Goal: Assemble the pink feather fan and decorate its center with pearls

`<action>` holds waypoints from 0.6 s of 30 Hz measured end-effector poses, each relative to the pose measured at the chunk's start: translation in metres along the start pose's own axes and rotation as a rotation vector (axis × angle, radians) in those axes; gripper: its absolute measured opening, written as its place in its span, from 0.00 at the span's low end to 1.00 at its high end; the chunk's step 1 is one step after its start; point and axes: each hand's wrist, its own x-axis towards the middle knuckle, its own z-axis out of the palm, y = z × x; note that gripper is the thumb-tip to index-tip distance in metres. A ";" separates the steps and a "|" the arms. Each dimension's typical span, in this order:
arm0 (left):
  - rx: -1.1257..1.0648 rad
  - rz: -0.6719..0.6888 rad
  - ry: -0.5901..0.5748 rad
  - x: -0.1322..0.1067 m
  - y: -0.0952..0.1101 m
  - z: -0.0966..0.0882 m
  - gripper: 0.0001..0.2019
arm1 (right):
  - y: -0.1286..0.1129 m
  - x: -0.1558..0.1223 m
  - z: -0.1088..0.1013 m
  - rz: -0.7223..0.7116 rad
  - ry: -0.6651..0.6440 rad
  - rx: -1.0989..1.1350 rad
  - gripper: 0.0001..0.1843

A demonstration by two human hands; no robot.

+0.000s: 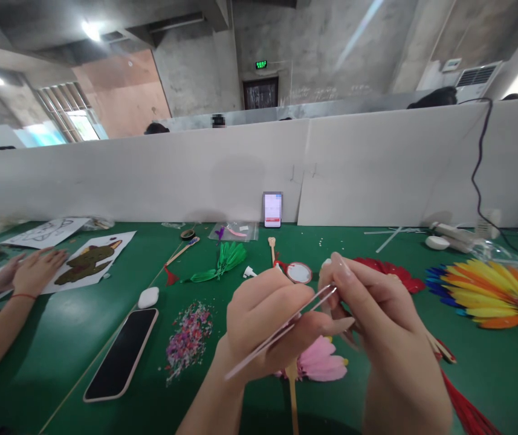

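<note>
My left hand (268,320) is closed round a pair of tweezers (281,331), whose tips point up and to the right. Close against those tips, my right hand (372,314) pinches with thumb and fingers; whatever it holds is too hidden to name. Under both hands lies a pink feather fan (324,360) with a wooden handle, partly covered. Just beyond them is a small round mirror-like disc (298,273) with a red rim. A white nozzle cap (249,272) lies left of it. Red feathers (390,275) spread behind my right hand.
Left of my hands are a pile of coloured sequins (189,338), a phone (123,356) and a white earphone case (148,297). Green feathers (226,261) lie farther back. A yellow-orange feather fan (489,293) sits right. A co-worker's hands (36,272) rest at left.
</note>
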 end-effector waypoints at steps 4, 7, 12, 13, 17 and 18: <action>0.062 0.046 -0.004 -0.001 -0.002 0.001 0.08 | 0.005 -0.001 -0.001 -0.001 0.023 -0.022 0.19; 0.088 0.054 -0.023 -0.001 -0.002 0.002 0.07 | 0.010 -0.003 -0.002 0.021 0.054 -0.045 0.17; 0.088 0.006 0.012 -0.004 0.002 0.004 0.07 | 0.011 -0.004 0.000 0.029 0.028 -0.074 0.18; 0.089 0.000 0.021 -0.004 0.003 0.004 0.07 | 0.011 -0.004 0.000 0.032 0.018 -0.069 0.18; 0.076 -0.012 0.044 -0.004 0.004 0.005 0.06 | 0.011 -0.004 0.000 0.031 0.007 -0.056 0.18; 0.072 -0.013 0.046 -0.004 0.004 0.004 0.06 | 0.012 -0.003 0.000 0.029 0.007 -0.057 0.18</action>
